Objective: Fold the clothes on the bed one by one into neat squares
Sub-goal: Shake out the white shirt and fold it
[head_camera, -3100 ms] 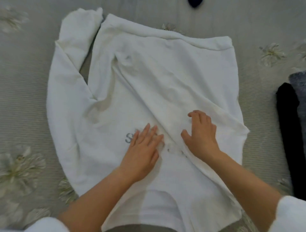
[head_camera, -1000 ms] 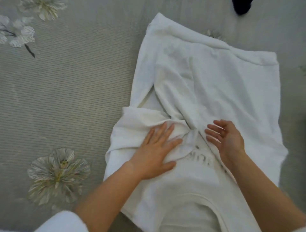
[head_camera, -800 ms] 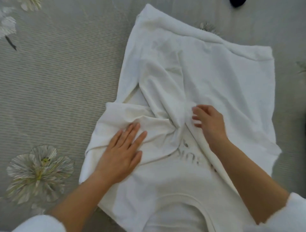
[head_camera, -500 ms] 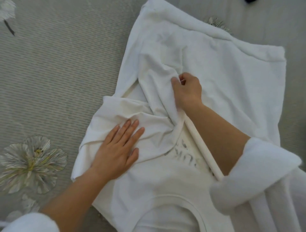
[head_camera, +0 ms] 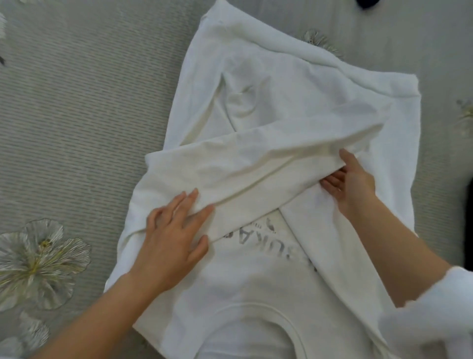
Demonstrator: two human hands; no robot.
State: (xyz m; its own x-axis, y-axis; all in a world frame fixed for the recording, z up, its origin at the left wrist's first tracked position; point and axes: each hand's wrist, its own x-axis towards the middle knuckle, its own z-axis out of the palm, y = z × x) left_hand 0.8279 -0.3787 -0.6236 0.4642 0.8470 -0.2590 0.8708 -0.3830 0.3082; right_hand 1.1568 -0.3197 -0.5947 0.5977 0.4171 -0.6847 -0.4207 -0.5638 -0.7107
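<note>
A white sweatshirt (head_camera: 294,84) with grey lettering lies on the bed, its collar nearest me. One sleeve (head_camera: 256,164) stretches across the chest from left to right. My left hand (head_camera: 171,238) presses flat on the sleeve's left part, fingers straight. My right hand (head_camera: 350,184) holds the sleeve at its right end, thumb on top and fingers beneath the cloth. The other sleeve lies folded along the right side, under my right forearm.
The grey ribbed bedspread (head_camera: 76,115) with embroidered flowers (head_camera: 38,264) spreads to the left. A dark garment (head_camera: 368,3) peeks in at the top edge, and another dark piece (head_camera: 467,217) sits at the right edge.
My right hand has pulled the bunched sleeve out to the right, so it now lies stretched across the chest. My left hand stayed pressing on the sleeve's left part.
</note>
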